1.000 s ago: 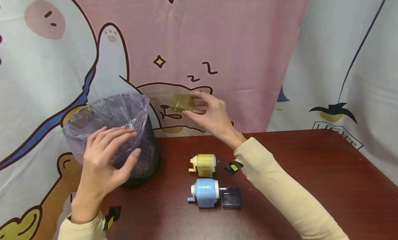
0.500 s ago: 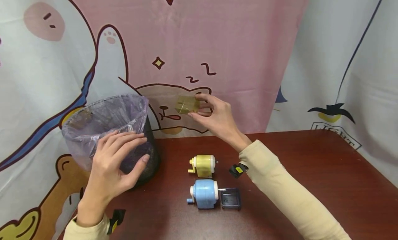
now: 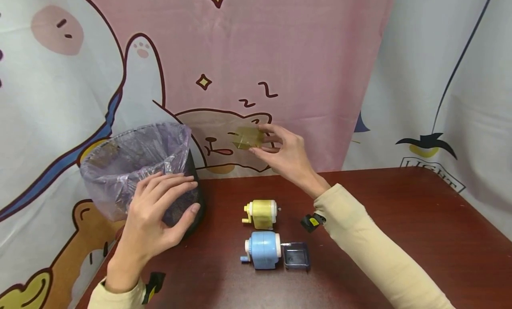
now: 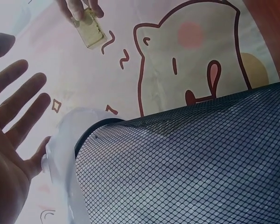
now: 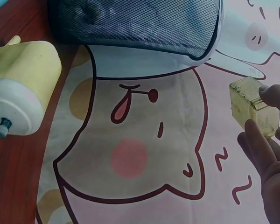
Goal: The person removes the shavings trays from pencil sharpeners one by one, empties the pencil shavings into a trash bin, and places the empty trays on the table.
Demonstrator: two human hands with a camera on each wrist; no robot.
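My right hand pinches a clear yellow sharpener shavings drawer between thumb and fingers, in the air before the curtain. The right wrist view shows this drawer close up, box-shaped. My left hand is spread in front of a black mesh bin lined with a purple plastic bag. In the left wrist view one finger lies at the bag's edge; I cannot tell if it touches. A yellow pencil sharpener stands on the table with its crank to the left.
A blue pencil sharpener stands nearer me, in front of the yellow one. Beside it on the right lies a dark see-through shavings drawer. The reddish-brown table meets a printed curtain at the back.
My right hand has drawn the yellow drawer to the right, away from the bin. My left hand has also shifted right and slightly down. The sharpeners have stayed put.
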